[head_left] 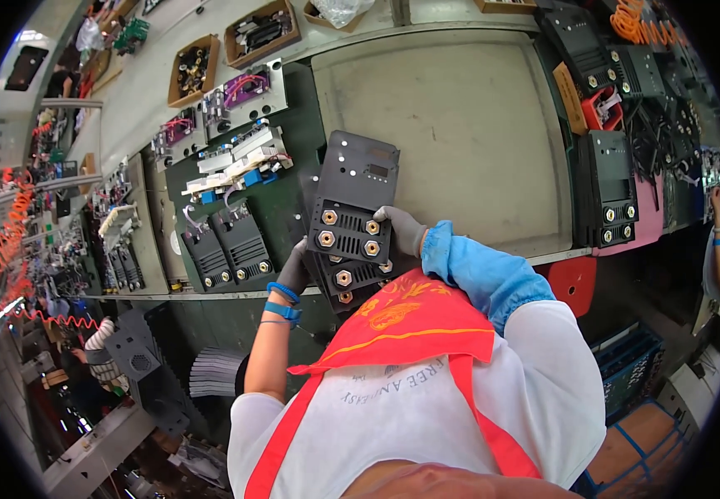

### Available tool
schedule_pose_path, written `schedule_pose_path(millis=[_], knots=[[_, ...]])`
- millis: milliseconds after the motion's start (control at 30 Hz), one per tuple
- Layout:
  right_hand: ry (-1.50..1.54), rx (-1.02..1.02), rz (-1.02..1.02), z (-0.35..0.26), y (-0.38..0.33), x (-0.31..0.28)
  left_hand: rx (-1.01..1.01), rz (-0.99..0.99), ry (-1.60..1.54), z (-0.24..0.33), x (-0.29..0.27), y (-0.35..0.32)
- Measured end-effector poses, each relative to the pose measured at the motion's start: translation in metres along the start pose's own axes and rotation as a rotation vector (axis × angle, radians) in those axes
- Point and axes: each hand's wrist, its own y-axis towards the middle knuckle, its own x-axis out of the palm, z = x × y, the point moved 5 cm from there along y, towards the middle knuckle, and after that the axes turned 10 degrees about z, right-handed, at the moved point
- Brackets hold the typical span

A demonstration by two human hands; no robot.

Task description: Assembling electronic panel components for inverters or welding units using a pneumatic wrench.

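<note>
Both of my hands, in grey gloves, hold a small stack of black front panels (353, 204) with brass sockets above the near edge of the workbench. My left hand (295, 270) grips the stack's lower left side. My right hand (405, 229), with a blue sleeve cover on its forearm, grips the right side. A second panel (352, 279) shows under the top one, offset toward me. The panels tilt upright, faces toward the camera.
A grey mat (451, 125) covers the bench ahead. Two black panels (231, 245) and wired assemblies (235, 162) lie on a green mat at left. More black panels (613, 187) stand at right. Cardboard boxes (264, 33) of parts sit at the back. Another person's arm (716, 249) is at far right.
</note>
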Motion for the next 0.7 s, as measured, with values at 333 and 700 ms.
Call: schedule_pose_path(millis=[333, 700], knots=[[-0.069, -0.129, 0.205, -0.075, -0.138, -0.077, 0.128, -0.039, 0.084, -0.015, 0.151, 0.07], [-1.013, -0.803, 0.977, -0.191, -0.271, -0.227, -0.011, -0.105, 0.107, -0.108, 0.39, 0.063]])
